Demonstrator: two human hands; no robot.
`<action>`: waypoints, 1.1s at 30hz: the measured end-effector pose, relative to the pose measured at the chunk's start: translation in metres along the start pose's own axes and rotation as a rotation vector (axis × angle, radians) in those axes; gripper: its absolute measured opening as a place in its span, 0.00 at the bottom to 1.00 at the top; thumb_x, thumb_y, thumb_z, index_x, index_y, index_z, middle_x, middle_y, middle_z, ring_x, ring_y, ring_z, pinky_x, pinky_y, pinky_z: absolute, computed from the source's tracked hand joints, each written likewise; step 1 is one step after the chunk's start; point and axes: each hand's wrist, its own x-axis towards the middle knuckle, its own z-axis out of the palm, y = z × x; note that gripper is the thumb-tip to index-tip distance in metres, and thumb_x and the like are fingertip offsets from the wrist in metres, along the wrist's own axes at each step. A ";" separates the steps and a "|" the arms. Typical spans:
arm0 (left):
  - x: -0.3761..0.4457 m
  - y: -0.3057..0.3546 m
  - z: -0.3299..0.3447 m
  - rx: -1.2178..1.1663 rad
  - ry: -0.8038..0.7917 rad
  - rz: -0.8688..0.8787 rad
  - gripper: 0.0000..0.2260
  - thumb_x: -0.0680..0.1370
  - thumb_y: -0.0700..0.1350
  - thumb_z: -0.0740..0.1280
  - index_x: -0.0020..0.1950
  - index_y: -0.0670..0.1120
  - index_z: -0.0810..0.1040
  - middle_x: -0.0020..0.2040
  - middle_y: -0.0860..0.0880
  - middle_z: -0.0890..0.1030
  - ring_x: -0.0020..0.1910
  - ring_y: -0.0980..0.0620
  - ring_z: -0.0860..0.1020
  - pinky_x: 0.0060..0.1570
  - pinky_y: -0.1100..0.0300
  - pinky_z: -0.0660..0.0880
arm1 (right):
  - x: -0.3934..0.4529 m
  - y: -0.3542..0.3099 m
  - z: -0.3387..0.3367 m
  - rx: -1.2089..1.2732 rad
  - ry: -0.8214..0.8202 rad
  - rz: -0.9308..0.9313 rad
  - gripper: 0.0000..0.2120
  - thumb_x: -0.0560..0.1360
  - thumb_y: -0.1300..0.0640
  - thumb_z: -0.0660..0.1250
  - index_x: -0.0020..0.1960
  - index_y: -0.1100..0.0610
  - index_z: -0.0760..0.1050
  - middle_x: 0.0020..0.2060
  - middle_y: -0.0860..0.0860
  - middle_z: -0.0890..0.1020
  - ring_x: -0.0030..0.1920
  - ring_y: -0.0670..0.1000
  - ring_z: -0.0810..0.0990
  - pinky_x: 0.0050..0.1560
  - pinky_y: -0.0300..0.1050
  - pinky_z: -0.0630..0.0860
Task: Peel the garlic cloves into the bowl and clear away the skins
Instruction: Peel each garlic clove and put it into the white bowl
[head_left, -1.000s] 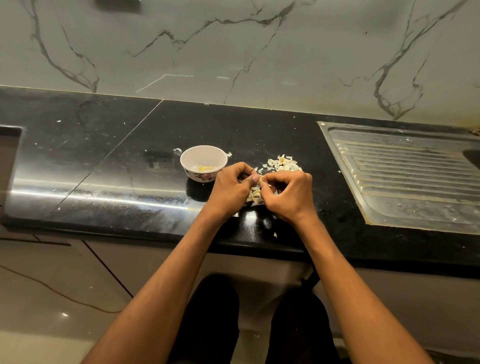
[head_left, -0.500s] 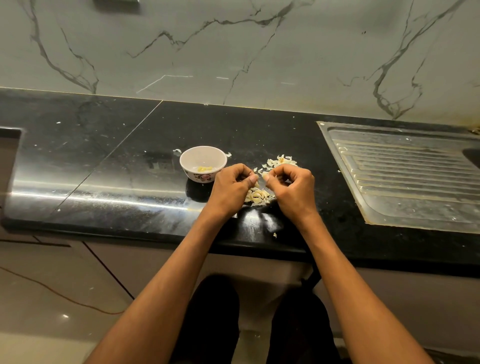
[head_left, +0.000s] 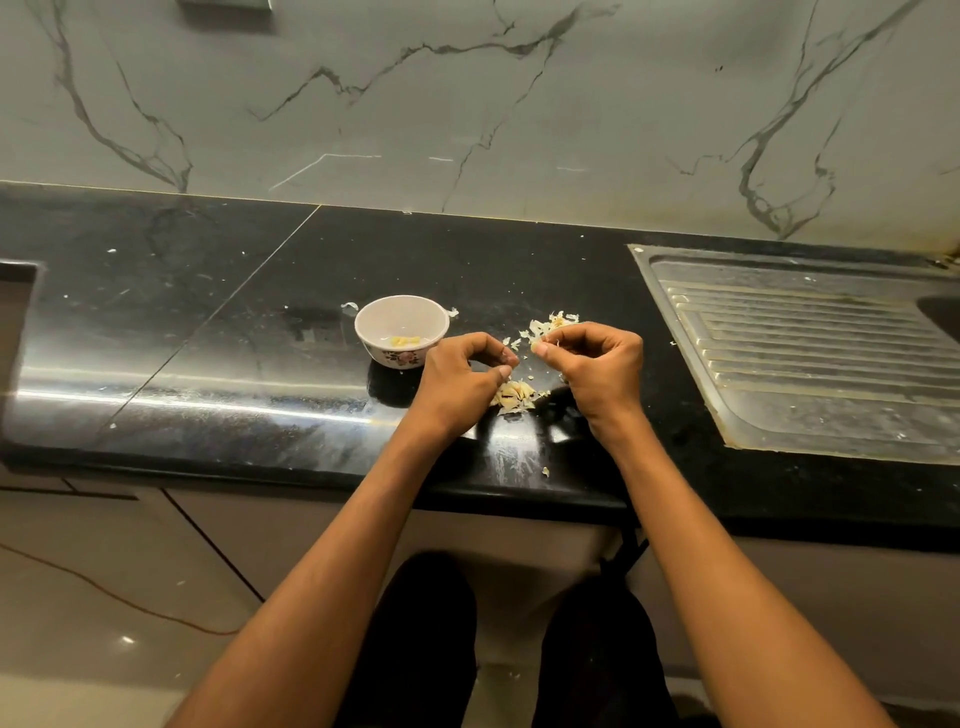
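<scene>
A small white bowl (head_left: 363, 323) with a flower pattern stands on the black counter and holds a few peeled cloves (head_left: 405, 341). Just right of it, my left hand (head_left: 457, 387) has its fingers curled and its thumb and forefinger pinched together on a garlic clove that is mostly hidden. My right hand (head_left: 600, 371) pinches a pale scrap of garlic skin (head_left: 544, 346) at its fingertips, a short gap from the left hand. A small heap of unpeeled cloves (head_left: 514, 395) lies on the counter below and between the hands. Loose skins (head_left: 555, 323) are piled behind my right hand.
A steel sink drainboard (head_left: 810, 353) takes up the counter's right side. The marble wall (head_left: 467, 104) rises behind. A stray skin lies by the bowl's right rim (head_left: 453, 312), and another near the counter's front edge (head_left: 545, 472). My legs stand below the counter.
My hands were pressed together over the clove heap. They have drawn apart and risen slightly, and the right hand has pulled away toward the skin pile with a scrap of skin.
</scene>
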 end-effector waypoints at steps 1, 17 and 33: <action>0.001 -0.001 0.000 -0.011 0.002 0.001 0.07 0.76 0.35 0.73 0.46 0.47 0.85 0.44 0.51 0.86 0.42 0.57 0.83 0.48 0.58 0.80 | 0.003 0.001 -0.002 -0.006 0.014 0.009 0.09 0.67 0.66 0.82 0.38 0.55 0.85 0.36 0.51 0.87 0.38 0.49 0.85 0.43 0.44 0.82; 0.057 0.015 0.038 0.068 0.030 0.136 0.08 0.79 0.38 0.70 0.57 0.44 0.85 0.50 0.48 0.86 0.50 0.53 0.83 0.50 0.67 0.78 | 0.044 0.018 -0.002 -0.250 0.099 -0.124 0.07 0.71 0.64 0.79 0.42 0.54 0.85 0.40 0.49 0.85 0.41 0.51 0.85 0.44 0.46 0.82; 0.078 0.007 0.043 -0.419 -0.036 -0.104 0.02 0.78 0.35 0.73 0.49 0.38 0.84 0.40 0.44 0.85 0.38 0.51 0.81 0.42 0.59 0.78 | 0.045 0.020 0.002 -0.221 0.078 -0.140 0.04 0.73 0.60 0.79 0.43 0.58 0.84 0.39 0.49 0.84 0.35 0.42 0.78 0.38 0.36 0.77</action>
